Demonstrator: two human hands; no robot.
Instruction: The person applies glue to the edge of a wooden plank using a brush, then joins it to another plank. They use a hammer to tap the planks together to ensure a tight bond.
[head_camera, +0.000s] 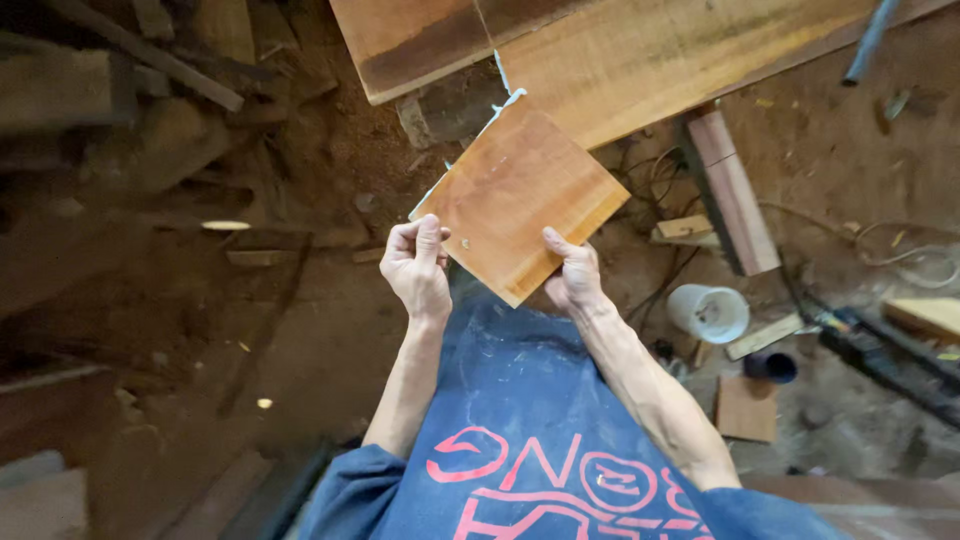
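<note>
Head view, near to far: blue dusty shirt (520, 400) with red print filled the bottom of frame, both forearms reaching up from it.

Left hand (418, 268) was closed on the near-left corner of a square wood panel (520, 195), thumb on top, fingers curled under. Right hand (574, 277) was closed on the near-right edge, thumb up against the face. So the panel was held in the air between both hands, rotated diamond-wise, tilted, above the dirt floor (300, 330) and just short of the big plank (650, 55) beyond it.

A pale strip (470, 145) ran along the panel's far-left edge, ragged at the top corner; can't tell if it was tape, laminate or edge banding.

Risks as I judged them:
- Both grips sat on the near corner only. Most of the panel hung out past the fingers, so a loosened pinch could have let it swing down or drop.
- Raw sawn edges under the fingertips: splinter chance if it slid.
- The ragged strip could have snagged or peeled further.
- Below right: white plastic cup (708, 312), a dark cup (770, 367), loose cables (880, 245), timber offcut (735, 195). A dropped panel would have hit that clutter; cables also looked like a trip hazard.
</note>
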